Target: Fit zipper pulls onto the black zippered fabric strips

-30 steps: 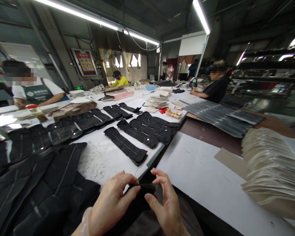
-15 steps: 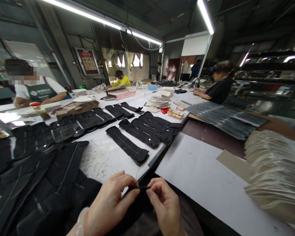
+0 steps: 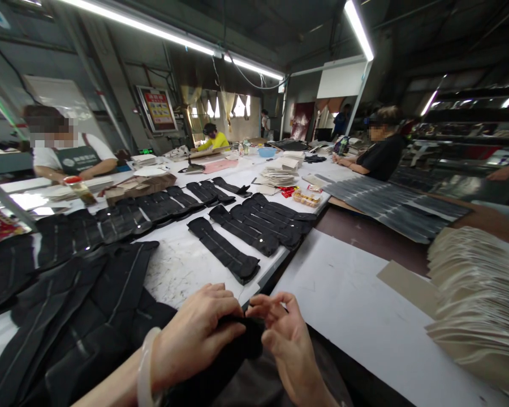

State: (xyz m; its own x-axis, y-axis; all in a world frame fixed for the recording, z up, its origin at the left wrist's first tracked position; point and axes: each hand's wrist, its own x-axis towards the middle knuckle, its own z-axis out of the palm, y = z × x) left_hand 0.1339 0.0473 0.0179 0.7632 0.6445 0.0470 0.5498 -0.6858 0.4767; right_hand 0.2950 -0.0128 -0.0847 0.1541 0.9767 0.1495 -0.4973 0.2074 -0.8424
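A long white table (image 3: pixel 169 277) stretches away into a dim room. Beyond its far edge, pale curtains (image 3: pixel 228 107) hang beside bright windows (image 3: pixel 240 107). Past its left edge, a framed poster (image 3: pixel 156 108) is near a grey pillar (image 3: pixel 106 62). Lit tubes (image 3: pixel 139 27) shine overhead; past the right edge stand dark shelves (image 3: pixel 475 116).

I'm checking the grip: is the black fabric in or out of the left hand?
In: the left hand pinches the black fabric between thumb and fingers.

Left hand (image 3: pixel 197 333): pinching black cloth (image 3: pixel 251 340).
Right hand (image 3: pixel 286 342): beside cloth, thumb and fingers apart.
Table (image 3: pixel 180 274): black strips (image 3: pixel 223 249).
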